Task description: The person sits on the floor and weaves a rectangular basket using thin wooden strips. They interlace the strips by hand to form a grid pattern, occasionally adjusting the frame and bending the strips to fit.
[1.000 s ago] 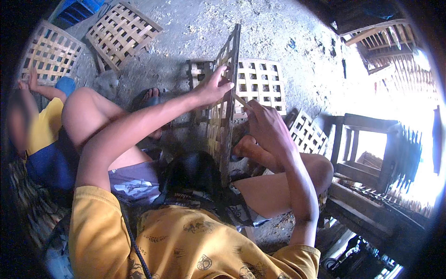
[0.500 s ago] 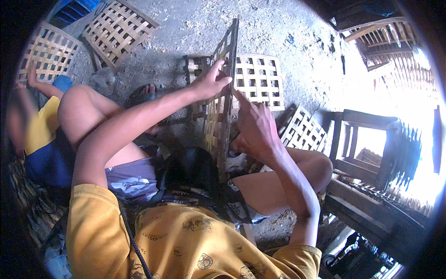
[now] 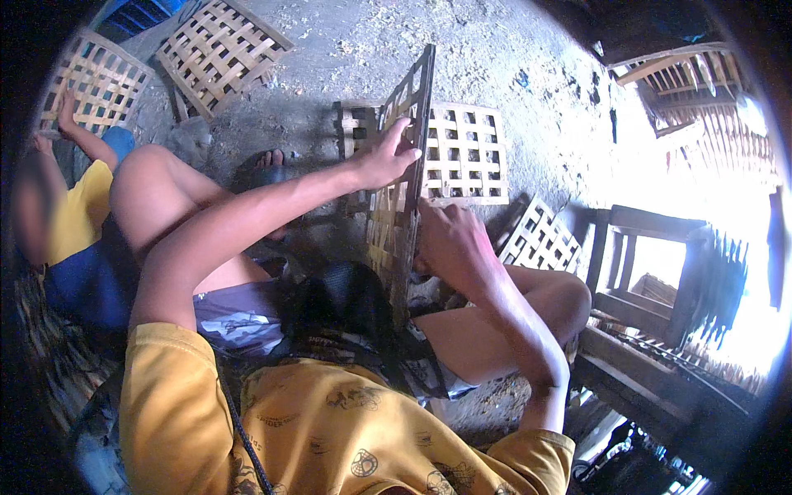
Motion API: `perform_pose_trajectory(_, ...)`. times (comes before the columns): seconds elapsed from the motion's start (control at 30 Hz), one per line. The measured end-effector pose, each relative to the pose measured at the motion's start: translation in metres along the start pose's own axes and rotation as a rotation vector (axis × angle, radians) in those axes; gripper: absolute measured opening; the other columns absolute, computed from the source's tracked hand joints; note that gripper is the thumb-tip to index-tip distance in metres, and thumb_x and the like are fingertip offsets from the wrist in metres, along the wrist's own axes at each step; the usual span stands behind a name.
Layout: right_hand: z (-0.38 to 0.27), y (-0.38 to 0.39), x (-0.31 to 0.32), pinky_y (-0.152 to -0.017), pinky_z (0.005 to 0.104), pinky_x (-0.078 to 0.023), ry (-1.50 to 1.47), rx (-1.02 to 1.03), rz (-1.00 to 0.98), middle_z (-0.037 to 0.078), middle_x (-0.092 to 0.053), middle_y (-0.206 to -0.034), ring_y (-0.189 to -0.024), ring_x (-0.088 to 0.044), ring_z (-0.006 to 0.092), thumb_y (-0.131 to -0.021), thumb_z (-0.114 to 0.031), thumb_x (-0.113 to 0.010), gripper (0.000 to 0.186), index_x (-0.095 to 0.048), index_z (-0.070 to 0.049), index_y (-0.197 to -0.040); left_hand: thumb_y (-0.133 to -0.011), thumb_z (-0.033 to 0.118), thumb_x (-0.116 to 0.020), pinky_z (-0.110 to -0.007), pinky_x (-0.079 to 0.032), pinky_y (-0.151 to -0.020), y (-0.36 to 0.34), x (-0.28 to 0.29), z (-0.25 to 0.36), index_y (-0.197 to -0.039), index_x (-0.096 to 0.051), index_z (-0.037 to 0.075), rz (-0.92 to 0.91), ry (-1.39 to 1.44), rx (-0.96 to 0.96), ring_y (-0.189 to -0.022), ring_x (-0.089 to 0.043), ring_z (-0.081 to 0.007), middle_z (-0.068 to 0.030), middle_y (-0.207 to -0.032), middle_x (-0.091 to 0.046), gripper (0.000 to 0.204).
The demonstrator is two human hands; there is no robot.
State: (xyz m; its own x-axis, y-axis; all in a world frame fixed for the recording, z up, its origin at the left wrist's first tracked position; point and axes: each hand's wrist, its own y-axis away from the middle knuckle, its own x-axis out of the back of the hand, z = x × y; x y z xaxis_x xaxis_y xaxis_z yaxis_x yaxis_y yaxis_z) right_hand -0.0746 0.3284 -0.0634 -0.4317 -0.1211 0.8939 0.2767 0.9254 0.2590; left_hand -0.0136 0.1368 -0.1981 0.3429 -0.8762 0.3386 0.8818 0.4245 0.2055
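A woven bamboo lattice panel (image 3: 392, 239) with a dark wooden edge stands upright and edge-on between my legs. My left hand (image 3: 385, 161) grips its upper part from the left, thumb and fingers at the edge. My right hand (image 3: 459, 247) is bent against the panel's right side, lower down, fingers curled; what they hold is hidden. Behind the panel, another pale lattice panel (image 3: 462, 153) lies on the floor.
Lattice panels (image 3: 219, 58) lie at upper left, another (image 3: 540, 239) right of my hands. A person in yellow (image 3: 82, 202) sits at left, a hand on a panel. A wooden frame structure (image 3: 643, 219) stands at right; a blue object (image 3: 144, 21) is at top left.
My right hand has moved down along the panel; the thin strip visible in its fingers earlier is now hidden. The panel's top has shifted slightly right.
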Motion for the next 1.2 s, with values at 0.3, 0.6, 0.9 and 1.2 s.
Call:
perform_pose_trajectory(0.3,0.011,0.010,0.030,-0.085,0.0474,-0.059,0.027,-0.031,-0.340,0.015,-0.077,-0.101,-0.091,-0.075,0.0363,-0.090,-0.028,-0.070,0.030,-0.076,-0.010,-0.114,-0.104,0.034,-0.062,-0.048,-0.045,-0.111,-0.005,0.000,-0.020,-0.160,-0.024,0.001,0.014,-0.007,-0.010,-0.135,-0.054,-0.0370,-0.0307,-0.144,-0.053,0.075)
perform_pose_trajectory(0.6,0.013,0.008,0.022,-0.074,0.0530,-0.059,-0.070,-0.035,-0.027,0.023,-0.074,-0.088,-0.082,-0.074,0.0423,-0.081,-0.005,-0.067,0.051,-0.065,-0.009,-0.133,-0.103,0.031,-0.066,-0.041,-0.050,-0.097,-0.008,-0.009,-0.023,-0.158,-0.029,0.000,0.075,0.052,-0.048,-0.107,-0.061,-0.0214,-0.0160,-0.121,-0.066,0.073)
perform_pose_trajectory(0.9,0.011,0.004,-0.008,-0.074,0.0501,-0.059,0.016,-0.072,-0.040,0.024,-0.073,-0.092,-0.084,-0.073,0.0420,-0.064,-0.003,-0.083,0.078,-0.060,-0.003,-0.138,-0.103,0.035,-0.065,-0.042,-0.049,-0.099,-0.004,-0.005,-0.016,-0.159,-0.028,0.001,0.068,0.048,-0.041,-0.113,-0.062,-0.0257,-0.0186,-0.123,-0.065,0.075)
perform_pose_trajectory(1.2,0.007,0.023,-0.014,-0.056,0.0500,-0.056,0.111,0.174,0.069,0.020,-0.068,-0.076,-0.065,-0.071,0.0375,-0.088,-0.006,-0.061,0.051,-0.057,0.004,-0.137,-0.105,0.036,-0.060,-0.047,-0.040,-0.115,-0.009,-0.006,-0.021,-0.160,-0.023,0.002,0.030,-0.062,-0.048,-0.137,-0.051,-0.0358,-0.0299,-0.145,-0.052,0.075)
